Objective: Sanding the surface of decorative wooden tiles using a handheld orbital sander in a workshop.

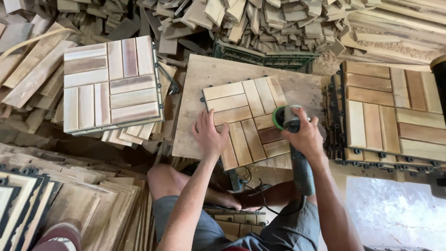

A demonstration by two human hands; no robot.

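A wooden tile (246,122) is pressed flat on the counter (204,74) by the open left hand (210,135). At its 3 o'clock edge, a grinder (293,139) is gripped tight by the right hand (307,135).

A wooden tile (246,121) lies on a board (204,74), tile stacks (111,83) on both sides.

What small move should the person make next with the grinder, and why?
Probably slide the grinder leftward across the wooden tile. Its disc sits at the tile's right edge, the right hand grips it, and the left hand presses the tile flat.
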